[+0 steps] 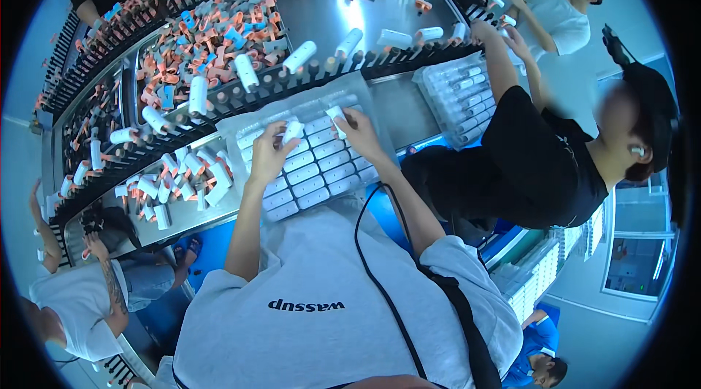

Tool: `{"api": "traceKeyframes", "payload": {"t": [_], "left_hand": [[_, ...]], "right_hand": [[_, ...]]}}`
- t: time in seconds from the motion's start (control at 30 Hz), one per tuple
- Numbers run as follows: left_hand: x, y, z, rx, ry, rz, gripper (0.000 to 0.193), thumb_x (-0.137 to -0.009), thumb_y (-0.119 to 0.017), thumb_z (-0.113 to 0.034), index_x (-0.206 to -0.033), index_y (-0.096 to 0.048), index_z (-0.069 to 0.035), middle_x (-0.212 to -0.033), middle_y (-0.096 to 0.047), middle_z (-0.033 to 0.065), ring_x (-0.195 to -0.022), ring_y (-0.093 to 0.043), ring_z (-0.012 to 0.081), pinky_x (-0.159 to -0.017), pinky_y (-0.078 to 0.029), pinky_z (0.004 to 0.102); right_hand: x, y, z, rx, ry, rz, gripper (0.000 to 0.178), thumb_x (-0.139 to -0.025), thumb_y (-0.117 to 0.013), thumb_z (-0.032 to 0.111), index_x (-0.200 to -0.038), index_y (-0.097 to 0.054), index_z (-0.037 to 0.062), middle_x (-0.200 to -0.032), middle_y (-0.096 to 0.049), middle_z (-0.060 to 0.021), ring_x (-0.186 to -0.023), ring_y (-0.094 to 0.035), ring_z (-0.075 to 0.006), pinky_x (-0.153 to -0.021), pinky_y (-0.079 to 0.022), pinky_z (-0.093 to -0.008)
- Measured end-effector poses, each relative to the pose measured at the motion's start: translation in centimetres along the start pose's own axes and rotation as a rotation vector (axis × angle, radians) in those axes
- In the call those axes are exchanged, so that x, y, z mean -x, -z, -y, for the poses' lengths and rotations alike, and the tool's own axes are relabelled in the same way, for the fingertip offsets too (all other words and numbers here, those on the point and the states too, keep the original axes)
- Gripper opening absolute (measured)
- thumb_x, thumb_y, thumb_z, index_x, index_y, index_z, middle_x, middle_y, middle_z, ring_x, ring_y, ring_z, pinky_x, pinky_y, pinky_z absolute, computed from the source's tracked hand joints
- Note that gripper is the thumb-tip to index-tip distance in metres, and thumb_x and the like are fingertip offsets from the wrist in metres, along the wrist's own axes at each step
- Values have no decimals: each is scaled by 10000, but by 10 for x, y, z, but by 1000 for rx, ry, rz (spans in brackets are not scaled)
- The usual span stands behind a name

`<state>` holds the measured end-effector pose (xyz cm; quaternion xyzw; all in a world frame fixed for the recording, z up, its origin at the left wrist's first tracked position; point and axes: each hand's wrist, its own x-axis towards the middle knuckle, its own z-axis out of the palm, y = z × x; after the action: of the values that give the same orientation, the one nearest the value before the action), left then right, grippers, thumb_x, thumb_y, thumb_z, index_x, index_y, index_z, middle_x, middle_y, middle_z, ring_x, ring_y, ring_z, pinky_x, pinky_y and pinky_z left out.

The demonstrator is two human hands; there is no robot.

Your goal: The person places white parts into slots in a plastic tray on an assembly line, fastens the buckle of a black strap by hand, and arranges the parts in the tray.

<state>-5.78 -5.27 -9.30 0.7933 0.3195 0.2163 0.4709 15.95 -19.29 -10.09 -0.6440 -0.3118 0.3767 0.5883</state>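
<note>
Between the thumb and fingers of my left hand point(272, 152) is a small white plastic casing point(293, 131), its rounded end showing. My right hand point(359, 132) pinches another white casing point(335, 114), tilted upright, at its fingertips. Both hands hover over a clear plastic tray point(349, 92) at the centre. Rows of white oblong casings point(307, 185) lie side by side in it, each with a small dark mark. The two held casings are apart from each other. My fingers hide parts of both.
A curved conveyor with dark pegs point(241, 93) runs beyond the tray, carrying white shells point(198, 95). Orange and grey parts point(212, 46) heap behind it; loose white parts point(179, 181) lie left. Another tray point(467, 90) and a person in black point(511, 163) are at right.
</note>
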Motion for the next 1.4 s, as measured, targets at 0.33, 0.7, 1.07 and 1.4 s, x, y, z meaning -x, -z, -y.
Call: {"api": "traceKeyframes", "payload": {"t": [0.33, 0.7, 1.07, 1.4], "left_hand": [[1, -11, 10, 193, 8, -44, 383, -899, -755, -194, -1209, -671, 16, -894, -707, 101, -705, -582, 116, -645, -466, 264], [-1, -12, 14, 335, 26, -95, 351, -941, -710, -179, -1221, -666, 28, -868, -713, 75, -757, -627, 93, -673, -477, 246], [0, -19, 26, 342, -2, -116, 333, -945, -705, -166, -1222, -672, 15, -862, -703, 54, -750, -597, 78, -665, -458, 238], [0, -15, 17, 268, -14, -134, 289, -948, -692, -159, -1181, -685, 10, -823, -688, 26, -680, -509, 57, -610, -400, 232]], "right_hand": [[3, -2, -2, -11, -20, -54, 287, -995, -631, 187, -1165, -649, -44, -954, -719, -81, -813, -678, -127, -694, -542, -284], [3, -2, -2, 39, -3, -81, 270, -997, -618, 209, -1082, -676, -41, -882, -723, -66, -772, -656, -119, -717, -499, -282], [5, -2, 2, 100, -36, -72, 309, -1009, -607, 255, -1095, -669, -35, -917, -726, -83, -831, -680, -136, -750, -504, -285], [2, 2, 0, 135, 10, -65, 319, -1003, -606, 286, -1059, -672, -21, -850, -723, -73, -780, -660, -117, -701, -489, -284]]}}
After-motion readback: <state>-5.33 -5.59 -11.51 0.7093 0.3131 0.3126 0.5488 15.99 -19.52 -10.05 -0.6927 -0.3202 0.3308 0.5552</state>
